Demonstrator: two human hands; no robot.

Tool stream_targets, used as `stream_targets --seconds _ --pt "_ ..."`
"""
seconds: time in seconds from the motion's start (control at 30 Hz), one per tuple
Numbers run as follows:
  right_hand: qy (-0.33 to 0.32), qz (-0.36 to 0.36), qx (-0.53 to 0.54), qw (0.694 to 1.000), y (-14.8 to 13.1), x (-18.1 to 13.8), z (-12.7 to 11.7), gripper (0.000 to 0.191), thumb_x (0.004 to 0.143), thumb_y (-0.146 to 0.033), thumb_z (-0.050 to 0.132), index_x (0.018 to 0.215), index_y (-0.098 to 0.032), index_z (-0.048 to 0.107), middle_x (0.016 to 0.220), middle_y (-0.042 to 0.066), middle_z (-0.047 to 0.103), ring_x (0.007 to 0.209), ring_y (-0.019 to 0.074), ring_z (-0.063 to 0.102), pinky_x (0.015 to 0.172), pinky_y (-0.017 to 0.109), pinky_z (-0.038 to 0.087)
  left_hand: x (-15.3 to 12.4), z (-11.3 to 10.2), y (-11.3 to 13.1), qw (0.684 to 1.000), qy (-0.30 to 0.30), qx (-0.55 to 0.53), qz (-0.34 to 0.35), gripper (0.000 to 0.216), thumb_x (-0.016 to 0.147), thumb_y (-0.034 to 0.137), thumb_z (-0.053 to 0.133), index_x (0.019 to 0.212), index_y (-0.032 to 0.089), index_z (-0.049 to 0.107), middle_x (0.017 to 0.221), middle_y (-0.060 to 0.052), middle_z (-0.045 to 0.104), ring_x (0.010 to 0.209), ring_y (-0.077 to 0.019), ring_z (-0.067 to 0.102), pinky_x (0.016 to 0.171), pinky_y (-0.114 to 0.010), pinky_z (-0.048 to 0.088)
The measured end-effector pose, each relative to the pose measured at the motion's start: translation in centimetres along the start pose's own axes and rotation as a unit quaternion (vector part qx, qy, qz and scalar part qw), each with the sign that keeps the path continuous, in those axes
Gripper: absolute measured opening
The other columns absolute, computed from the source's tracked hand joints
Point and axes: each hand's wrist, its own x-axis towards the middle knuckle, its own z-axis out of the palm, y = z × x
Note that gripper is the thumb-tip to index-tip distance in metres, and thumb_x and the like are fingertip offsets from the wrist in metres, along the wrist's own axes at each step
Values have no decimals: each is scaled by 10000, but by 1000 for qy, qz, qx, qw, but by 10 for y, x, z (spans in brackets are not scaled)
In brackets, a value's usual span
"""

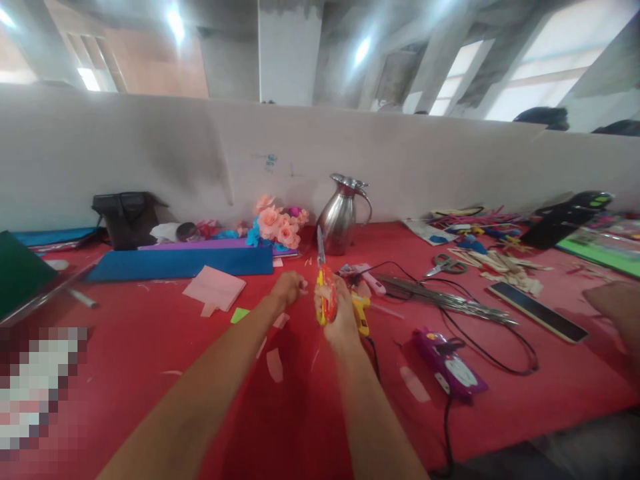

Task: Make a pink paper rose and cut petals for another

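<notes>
My right hand (336, 310) is wrapped round the orange and yellow handles of a pair of scissors (327, 293). Their blades point up and away from me, towards a steel jug (337, 217). To the left, my left hand (289, 291) is closed in a pinch, with a small piece of pink paper (303, 285) at its fingertips. Pale pink paper scraps (274, 365) lie on the red tabletop (230, 400) below it. A yellow glue gun (361, 313) rests just right of my right hand, partly hidden by it.
Peach paper flowers (275, 223) and a blue sheet (185, 263) lie at the back left, near a pink sheet (215, 288). On the right are wires (450, 300), grey-handled scissors (445, 265), a purple extension box (450, 365) with cords, and another person's hand (617, 307).
</notes>
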Motion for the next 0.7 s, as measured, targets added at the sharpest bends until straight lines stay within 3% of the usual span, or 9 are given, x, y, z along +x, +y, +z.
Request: stream_targets --seconds 0.17,0.3,0.4,0.47,0.53,0.63,0.7 --pt "-2 0 -39 999 0 0 -1 348 540 -262 639 833 -249 451 504 -124 448 366 53 364 362 166 231 -13 -25 -5 997 5 82 -10 321 864 326 530 1143 168 552 1171 -92 564 982 -207 576 819 -407 501" --pt "-13 -2 -132 991 0 1 -4 329 547 -249 605 862 -229 512 563 -92 510 417 69 411 391 185 264 -35 -60 -4 991 58 120 -6 87 766 161 595 815 123 656 897 -66 676 873 -175 602 783 -279 461" --pt "-51 10 -244 968 1 3 -8 326 573 -234 559 897 -227 530 597 -71 545 444 90 439 434 206 306 -69 -82 -8 990 72 120 10 102 731 230 597 766 154 655 824 -34 686 772 -153 600 681 -236 449" --pt "-71 -19 -378 923 2 4 -10 323 575 -214 562 897 -235 550 628 -46 576 516 124 499 487 229 338 -102 -95 -14 992 65 105 37 142 723 284 575 731 160 643 735 -20 667 686 -140 584 619 -227 434" --pt "-84 -67 -535 838 4 6 -13 319 576 -193 578 892 -238 580 686 -5 621 628 175 559 552 261 360 -145 -108 -20 992 61 100 35 164 724 316 556 695 171 627 672 -7 641 645 -133 564 604 -221 428" --pt "-106 -95 -687 712 9 8 -14 351 606 -184 581 953 -225 610 814 70 679 748 246 603 610 303 369 -219 -129 -30 992 70 95 -46 201 737 384 547 722 207 641 751 2 671 712 -148 589 653 -220 446" --pt "-116 -108 -728 667 13 9 -15 388 630 -174 569 1014 -209 609 870 101 693 779 265 617 634 315 378 -271 -143 -45 986 82 103 -106 223 740 438 548 786 254 666 820 28 696 772 -157 604 718 -232 455"
